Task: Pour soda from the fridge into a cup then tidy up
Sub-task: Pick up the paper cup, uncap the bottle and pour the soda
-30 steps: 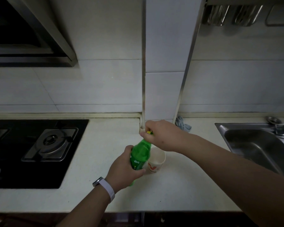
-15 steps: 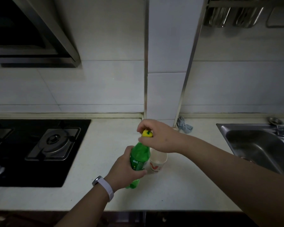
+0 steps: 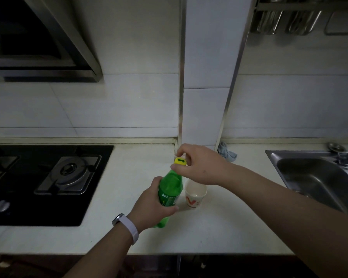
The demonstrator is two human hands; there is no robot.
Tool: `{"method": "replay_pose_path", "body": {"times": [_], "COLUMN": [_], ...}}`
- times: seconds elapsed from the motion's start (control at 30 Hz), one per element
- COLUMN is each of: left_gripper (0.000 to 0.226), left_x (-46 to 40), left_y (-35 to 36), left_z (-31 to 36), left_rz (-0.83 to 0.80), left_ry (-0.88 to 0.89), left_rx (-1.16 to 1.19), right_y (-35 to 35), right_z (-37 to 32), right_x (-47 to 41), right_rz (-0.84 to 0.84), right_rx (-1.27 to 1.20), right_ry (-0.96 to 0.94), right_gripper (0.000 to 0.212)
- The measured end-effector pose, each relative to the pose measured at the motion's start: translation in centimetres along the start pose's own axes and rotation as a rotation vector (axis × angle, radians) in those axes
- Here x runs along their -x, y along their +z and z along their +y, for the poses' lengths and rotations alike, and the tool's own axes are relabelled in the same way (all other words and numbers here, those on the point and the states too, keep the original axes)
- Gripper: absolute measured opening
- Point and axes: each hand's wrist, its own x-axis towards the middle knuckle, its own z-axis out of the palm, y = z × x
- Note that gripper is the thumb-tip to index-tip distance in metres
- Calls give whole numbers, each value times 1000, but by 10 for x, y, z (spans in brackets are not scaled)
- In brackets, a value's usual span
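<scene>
Green bottle (image 3: 170, 189) upright on counter (image 3: 209, 233), neck leaning slightly away | left hand (image 3: 153, 201) wraps its body | right hand (image 3: 199, 165) pinches yellow cap (image 3: 180, 161), directly atop long axis | cup (image 3: 195, 194) just right of bottle, under right wrist.

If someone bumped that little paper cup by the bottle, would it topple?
Probably. The paper cup looks thin, so likely light and easily squashed. It stands close beside the green bottle, so a nudge could tip it. How full it is is unclear.

home kitchen | gas hob (image 3: 68, 173) | steel sink (image 3: 317, 177) | tiled wall (image 3: 129, 105) | range hood (image 3: 38, 47)
</scene>
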Motion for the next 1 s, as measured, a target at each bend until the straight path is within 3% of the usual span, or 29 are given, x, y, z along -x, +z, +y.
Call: {"method": "replay_pose_path", "body": {"times": [0.1, 0.27, 0.47, 0.7, 1.0], "left_gripper": [71, 70, 72, 72, 74], "left_x": [3, 10, 17, 22, 22], "left_y": [-3, -8, -16, -28, -29], "left_z": [-2, -7, -12, -22, -24], "left_rz": [-4, -21, -42, -66, -74], "left_ry": [1, 4, 2, 17, 11], "left_rx": [-9, -31, -47, -82, -98], "right_y": [3, 7, 15, 23, 26], "right_z": [-3, -13, -21, -36, -27], "right_x": [0, 5, 5, 10, 15], "right_rz": [25, -3, 13, 22, 87], "right_rx": [8, -34, -1, -31, -154], "right_ry": [31, -7, 57, 3, -9], "right_gripper": [39, 18, 42, 21, 24]}}
